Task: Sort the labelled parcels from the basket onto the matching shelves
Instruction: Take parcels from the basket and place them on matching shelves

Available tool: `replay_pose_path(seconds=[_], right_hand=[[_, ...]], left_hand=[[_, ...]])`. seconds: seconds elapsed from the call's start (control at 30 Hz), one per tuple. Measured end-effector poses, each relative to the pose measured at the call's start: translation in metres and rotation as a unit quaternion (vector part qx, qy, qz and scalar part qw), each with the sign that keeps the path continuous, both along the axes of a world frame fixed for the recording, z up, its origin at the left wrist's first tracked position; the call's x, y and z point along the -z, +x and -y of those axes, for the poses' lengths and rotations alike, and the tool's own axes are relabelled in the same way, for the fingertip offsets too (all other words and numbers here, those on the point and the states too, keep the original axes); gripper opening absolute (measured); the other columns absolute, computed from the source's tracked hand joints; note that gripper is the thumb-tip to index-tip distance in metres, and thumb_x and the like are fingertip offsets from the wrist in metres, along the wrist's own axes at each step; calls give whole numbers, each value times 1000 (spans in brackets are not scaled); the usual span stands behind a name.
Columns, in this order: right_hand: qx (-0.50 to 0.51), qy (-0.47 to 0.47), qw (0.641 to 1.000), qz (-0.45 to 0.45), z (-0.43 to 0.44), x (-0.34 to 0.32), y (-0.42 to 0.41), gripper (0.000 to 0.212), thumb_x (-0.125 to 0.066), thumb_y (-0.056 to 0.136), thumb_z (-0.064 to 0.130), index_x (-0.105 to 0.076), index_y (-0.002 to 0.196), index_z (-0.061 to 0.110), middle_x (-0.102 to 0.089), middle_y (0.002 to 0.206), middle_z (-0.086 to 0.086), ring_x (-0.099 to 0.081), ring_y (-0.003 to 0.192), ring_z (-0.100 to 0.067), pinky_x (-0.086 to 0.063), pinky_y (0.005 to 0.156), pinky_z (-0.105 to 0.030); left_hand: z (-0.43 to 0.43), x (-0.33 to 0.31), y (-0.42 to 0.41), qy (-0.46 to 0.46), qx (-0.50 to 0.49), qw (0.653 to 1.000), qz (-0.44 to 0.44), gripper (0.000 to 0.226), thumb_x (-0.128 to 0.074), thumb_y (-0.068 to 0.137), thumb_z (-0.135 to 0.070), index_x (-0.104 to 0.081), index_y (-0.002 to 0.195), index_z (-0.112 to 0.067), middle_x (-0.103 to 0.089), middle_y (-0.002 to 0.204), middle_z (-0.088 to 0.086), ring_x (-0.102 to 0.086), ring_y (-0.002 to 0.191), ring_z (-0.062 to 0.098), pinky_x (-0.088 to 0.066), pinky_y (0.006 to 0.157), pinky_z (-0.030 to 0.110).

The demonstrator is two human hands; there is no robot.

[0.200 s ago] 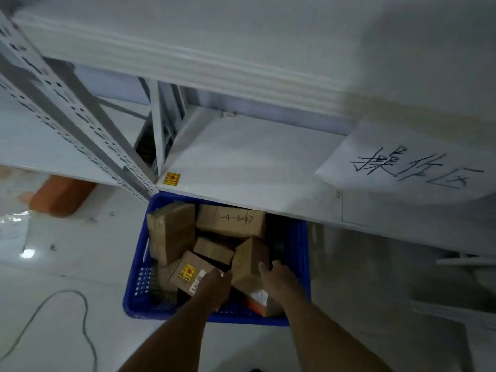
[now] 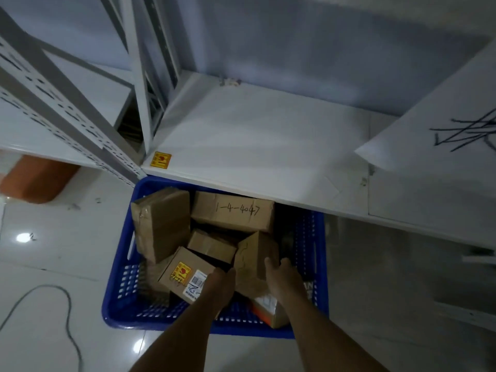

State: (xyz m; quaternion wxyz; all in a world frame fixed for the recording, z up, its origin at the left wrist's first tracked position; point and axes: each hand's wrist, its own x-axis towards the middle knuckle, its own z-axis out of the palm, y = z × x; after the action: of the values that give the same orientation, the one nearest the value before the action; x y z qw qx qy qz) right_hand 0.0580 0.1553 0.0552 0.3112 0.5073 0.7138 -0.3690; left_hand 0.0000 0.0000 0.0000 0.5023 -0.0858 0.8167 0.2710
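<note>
A glossy white floor (image 2: 67, 253) holds a blue slotted plastic basket (image 2: 120, 304), its far end tucked under the front edge of a white metal shelf (image 2: 255, 135) and heaped with taped brown cardboard parcels, among them a long parcel (image 2: 233, 210) handwritten 1-4-4047. The left hand (image 2: 218, 287) reaches against the left side of a small tilted parcel (image 2: 251, 253) near the basket's front; its fingers are hidden, so its hold cannot be told. The right hand (image 2: 284, 277) wraps thumb and fingers round that parcel's right edge. The box looks stiff, light and matte, probably best gripped on opposite flat faces.
</note>
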Motion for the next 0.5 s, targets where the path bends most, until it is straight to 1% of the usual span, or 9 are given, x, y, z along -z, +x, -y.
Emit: replay_pose_path(seconds=[0.03, 0.07, 0.13, 0.23, 0.33, 0.37, 0.43, 0.47, 0.5], right_hand=[[11, 8, 1000, -4, 0, 16, -3, 73, -35, 102, 64, -34, 155, 14, -49, 149, -15, -55, 128, -33, -48, 105, -48], [21, 10, 1000, -5, 1, 23, -7, 76, -37, 100, 67, -33, 155, 15, -49, 149, -14, -54, 127, -33, -48, 105, -49], [33, 0, 999, -5, 5, 46, -12, 85, -42, 95, 72, -28, 157, 17, -47, 151, -13, -53, 130, -34, -48, 105, -50], [35, -6, 999, -2, 13, 66, -16, 99, -51, 85, 76, -20, 159, 18, -47, 151, -13, -54, 128, -36, -49, 104, -51], [50, 5, 999, 0, 15, 78, -17, 97, -58, 81, 73, -24, 154, 20, -51, 144, -12, -57, 120, -34, -51, 100, -49], [59, 6, 998, -7, 15, 79, -17, 95, -59, 80, 72, -27, 153, 20, -52, 142, -11, -58, 118, -33, -51, 99, -49], [75, 3, 997, -22, 14, 80, -17, 94, -61, 78, 73, -30, 150, 22, -53, 140, -9, -58, 117, -33, -52, 99, -50], [81, -2, 996, -29, 15, 78, -17, 95, -62, 77, 74, -31, 149, 22, -54, 140, -9, -58, 118, -33, -51, 100, -50], [87, -7, 995, -36, 14, 77, -16, 95, -62, 75, 75, -32, 149, 23, -54, 140, -9, -58, 118, -33, -51, 100, -51]], left_hand=[[-3, 9, -2, 1, -12, 1000, 11, 44, -43, 104, -41, -56, 132, -9, -61, 127, 16, -59, 113, 31, -46, 90, 34], [-6, 22, -2, 8, -37, 999, 14, 44, -45, 103, -43, -56, 129, -9, -62, 122, 14, -60, 108, 29, -47, 87, 36], [-8, 40, -3, 13, -69, 997, 22, 42, -50, 101, -42, -57, 126, -9, -61, 115, 12, -61, 100, 25, -49, 78, 35], [-10, 62, 1, 18, -91, 996, 9, 37, -56, 94, -37, -60, 122, -13, -61, 114, 11, -63, 97, 25, -56, 78, 38], [-16, 68, 4, 18, -97, 995, 7, 32, -54, 96, -36, -60, 119, -15, -59, 116, 11, -62, 97, 24, -54, 75, 35], [-16, 70, 5, 20, -102, 995, 8, 31, -53, 96, -36, -60, 117, -15, -59, 116, 11, -62, 97, 24, -55, 77, 36], [-16, 74, 5, 22, -134, 991, 16, 28, -55, 92, -35, -62, 112, -17, -60, 114, 11, -63, 97, 24, -57, 84, 41], [-17, 71, 3, 29, -156, 987, 27, 26, -56, 92, -34, -63, 110, -17, -60, 115, 11, -63, 98, 25, -57, 85, 42], [-18, 70, 3, 40, -183, 981, 44, 24, -57, 92, -31, -63, 109, -16, -60, 115, 12, -64, 98, 25, -57, 83, 41]])
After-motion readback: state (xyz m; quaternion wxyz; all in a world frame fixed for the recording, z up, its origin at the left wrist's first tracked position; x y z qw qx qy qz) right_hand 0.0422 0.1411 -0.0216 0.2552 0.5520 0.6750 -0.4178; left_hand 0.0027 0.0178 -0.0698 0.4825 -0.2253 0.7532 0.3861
